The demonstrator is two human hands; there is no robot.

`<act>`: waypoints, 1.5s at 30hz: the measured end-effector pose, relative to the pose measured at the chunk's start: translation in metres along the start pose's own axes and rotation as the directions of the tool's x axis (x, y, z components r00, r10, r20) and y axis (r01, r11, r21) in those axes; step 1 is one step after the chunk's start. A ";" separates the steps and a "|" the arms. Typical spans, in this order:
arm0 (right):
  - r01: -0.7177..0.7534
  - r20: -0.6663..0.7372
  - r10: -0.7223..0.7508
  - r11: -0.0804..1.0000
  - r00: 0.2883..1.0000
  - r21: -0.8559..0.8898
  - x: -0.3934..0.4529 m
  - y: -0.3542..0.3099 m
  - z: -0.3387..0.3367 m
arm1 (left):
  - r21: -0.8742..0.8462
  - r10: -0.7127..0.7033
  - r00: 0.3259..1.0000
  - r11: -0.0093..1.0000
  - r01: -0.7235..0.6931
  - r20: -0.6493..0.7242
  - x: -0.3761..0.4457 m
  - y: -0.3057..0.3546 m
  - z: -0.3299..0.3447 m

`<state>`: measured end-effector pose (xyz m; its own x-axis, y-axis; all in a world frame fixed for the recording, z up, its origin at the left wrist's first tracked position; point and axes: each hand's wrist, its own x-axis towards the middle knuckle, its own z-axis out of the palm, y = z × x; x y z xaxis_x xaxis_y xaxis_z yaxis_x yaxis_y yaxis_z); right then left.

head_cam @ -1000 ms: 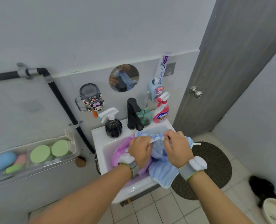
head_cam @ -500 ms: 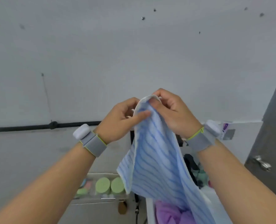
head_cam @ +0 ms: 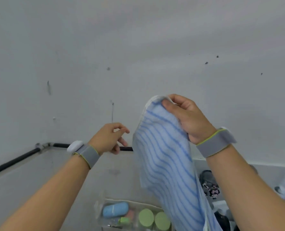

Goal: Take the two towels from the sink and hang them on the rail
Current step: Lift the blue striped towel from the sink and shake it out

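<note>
A light blue striped towel [head_cam: 165, 157] hangs down from my right hand [head_cam: 186, 119], which pinches its top corner, raised in front of the wall. My left hand [head_cam: 110, 139] is to the left of the towel and lower, fingers loosely apart, holding nothing, just in front of a black rail [head_cam: 18, 160] that runs along the wall and bends at the corner. The towel hides the rail's right part. The sink and the second towel are out of view.
A clear wall tray [head_cam: 103, 214] below holds a blue case [head_cam: 115, 210] and two green round lids [head_cam: 153, 220]. A dark cup with a cartoon figure [head_cam: 208, 184] sits on the wall at right, behind my right forearm.
My left hand has let go of the towel and dropped left toward the rail. My right hand alone holds the towel. The view has turned left, showing the rail's corner.
</note>
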<state>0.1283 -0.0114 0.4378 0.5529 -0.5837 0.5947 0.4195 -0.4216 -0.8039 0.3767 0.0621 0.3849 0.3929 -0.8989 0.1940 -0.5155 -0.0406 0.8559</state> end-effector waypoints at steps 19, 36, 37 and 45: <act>-0.019 0.227 0.055 0.988 0.972 -0.156 -0.004 0.092 0.133 | -0.190 -0.220 0.881 0.928 0.322 0.419 0.034 -0.016 -0.052; -0.159 0.113 0.160 0.987 0.981 -0.016 -0.025 0.144 0.102 | 0.060 0.367 0.720 0.869 -0.492 0.588 0.004 -0.002 -0.071; -0.176 0.112 0.175 0.984 0.978 -0.001 -0.027 0.144 0.103 | 0.065 0.384 0.725 0.860 -0.507 0.571 0.004 -0.001 -0.071; -0.196 -0.142 0.169 0.960 0.975 -0.202 -0.030 0.146 0.085 | 0.372 0.253 0.946 0.874 -0.314 0.203 0.012 -0.017 -0.100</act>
<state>0.2343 0.0040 0.3040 0.5078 -0.7391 0.4426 0.1487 -0.4309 -0.8901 0.4660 0.0954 0.4203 0.0862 -0.9492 0.3025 -0.8569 0.0842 0.5086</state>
